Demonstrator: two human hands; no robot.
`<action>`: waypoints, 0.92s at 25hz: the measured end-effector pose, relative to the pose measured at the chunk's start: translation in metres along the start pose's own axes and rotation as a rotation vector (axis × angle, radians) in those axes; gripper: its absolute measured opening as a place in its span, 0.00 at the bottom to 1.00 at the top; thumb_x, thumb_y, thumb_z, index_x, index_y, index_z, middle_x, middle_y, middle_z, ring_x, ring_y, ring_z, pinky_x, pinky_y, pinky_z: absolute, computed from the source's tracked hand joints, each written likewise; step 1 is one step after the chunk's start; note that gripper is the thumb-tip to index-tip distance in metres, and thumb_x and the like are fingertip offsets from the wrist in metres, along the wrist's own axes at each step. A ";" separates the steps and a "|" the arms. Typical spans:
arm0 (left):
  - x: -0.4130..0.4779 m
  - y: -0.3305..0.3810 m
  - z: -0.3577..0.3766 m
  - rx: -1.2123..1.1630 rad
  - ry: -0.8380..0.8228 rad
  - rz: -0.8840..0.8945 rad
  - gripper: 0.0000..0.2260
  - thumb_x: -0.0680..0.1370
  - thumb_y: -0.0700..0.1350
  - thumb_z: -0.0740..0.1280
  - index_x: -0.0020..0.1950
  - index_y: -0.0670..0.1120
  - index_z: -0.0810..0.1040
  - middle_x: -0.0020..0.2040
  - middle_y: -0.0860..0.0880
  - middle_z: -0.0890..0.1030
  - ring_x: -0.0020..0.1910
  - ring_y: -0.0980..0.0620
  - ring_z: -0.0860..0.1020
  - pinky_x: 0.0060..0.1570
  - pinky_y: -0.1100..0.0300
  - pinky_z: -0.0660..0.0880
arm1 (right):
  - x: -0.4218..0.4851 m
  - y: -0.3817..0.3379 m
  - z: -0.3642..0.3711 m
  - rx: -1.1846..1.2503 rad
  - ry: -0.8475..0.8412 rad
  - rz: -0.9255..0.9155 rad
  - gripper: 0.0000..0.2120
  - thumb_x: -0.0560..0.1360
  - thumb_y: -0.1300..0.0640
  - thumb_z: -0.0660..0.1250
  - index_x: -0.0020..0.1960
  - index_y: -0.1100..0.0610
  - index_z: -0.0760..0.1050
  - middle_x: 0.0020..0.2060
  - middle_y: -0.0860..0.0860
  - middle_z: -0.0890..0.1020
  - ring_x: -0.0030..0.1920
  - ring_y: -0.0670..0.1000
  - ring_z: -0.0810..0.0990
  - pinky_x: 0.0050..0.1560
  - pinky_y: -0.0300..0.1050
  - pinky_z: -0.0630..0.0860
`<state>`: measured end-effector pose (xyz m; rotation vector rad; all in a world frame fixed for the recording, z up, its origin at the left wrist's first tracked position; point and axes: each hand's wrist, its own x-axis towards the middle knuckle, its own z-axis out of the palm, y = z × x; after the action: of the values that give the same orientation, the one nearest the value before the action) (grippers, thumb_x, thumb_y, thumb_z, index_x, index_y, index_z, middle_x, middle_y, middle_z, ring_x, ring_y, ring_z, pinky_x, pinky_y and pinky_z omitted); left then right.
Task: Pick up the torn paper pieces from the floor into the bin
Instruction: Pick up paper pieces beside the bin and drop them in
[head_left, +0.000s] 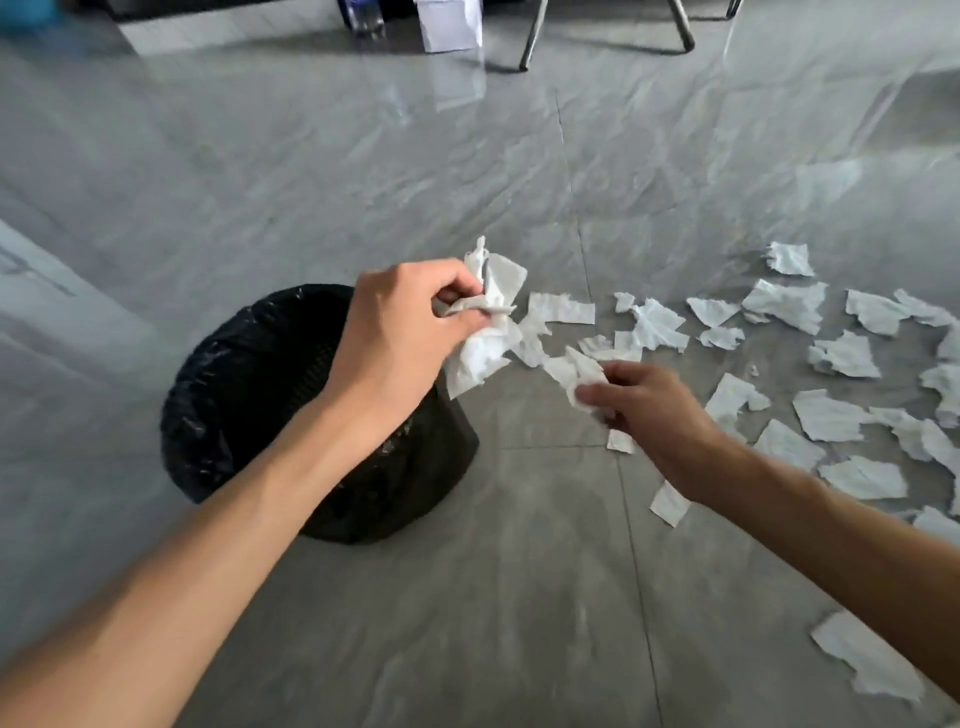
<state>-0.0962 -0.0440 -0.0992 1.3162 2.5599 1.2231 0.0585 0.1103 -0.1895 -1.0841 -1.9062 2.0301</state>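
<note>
A black mesh bin (234, 395) lined with a black bag stands on the grey tiled floor, left of centre. My left hand (400, 338) hovers over the bin's right rim, shut on a crumpled bunch of white paper pieces (488, 332). My right hand (649, 410) is just right of the bin, pinching a white paper piece (576, 374) between its fingertips. Several torn white paper pieces (831, 415) lie scattered on the floor to the right, from the middle out to the frame's edge.
Metal chair legs (530, 41) stand at the far top. A white box (449, 23) and a bottle (366, 21) sit on the floor next to them. A pale object (47, 291) lies at the left edge.
</note>
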 end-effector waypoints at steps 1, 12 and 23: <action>-0.003 -0.014 -0.016 0.036 0.031 -0.044 0.05 0.68 0.48 0.76 0.39 0.49 0.81 0.28 0.60 0.77 0.26 0.66 0.71 0.30 0.74 0.65 | 0.001 -0.017 0.015 0.012 -0.046 -0.036 0.03 0.69 0.62 0.70 0.42 0.61 0.81 0.30 0.49 0.76 0.30 0.45 0.72 0.37 0.40 0.69; -0.063 -0.142 -0.068 0.331 -0.305 -0.687 0.27 0.73 0.51 0.70 0.70 0.50 0.68 0.61 0.47 0.78 0.55 0.48 0.78 0.49 0.58 0.73 | 0.032 -0.095 0.162 0.021 -0.395 0.161 0.08 0.71 0.66 0.70 0.49 0.66 0.77 0.45 0.62 0.78 0.45 0.55 0.79 0.46 0.44 0.80; -0.009 0.013 0.027 0.144 -0.334 -0.287 0.16 0.73 0.46 0.67 0.61 0.50 0.73 0.58 0.49 0.76 0.51 0.50 0.77 0.51 0.56 0.73 | 0.029 -0.054 -0.043 -0.270 -0.354 0.043 0.07 0.73 0.67 0.67 0.49 0.63 0.80 0.35 0.55 0.84 0.35 0.50 0.85 0.33 0.39 0.80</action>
<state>-0.0725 -0.0282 -0.1125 1.0197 2.5127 0.7155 0.0432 0.1716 -0.1481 -0.8648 -2.4060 2.1507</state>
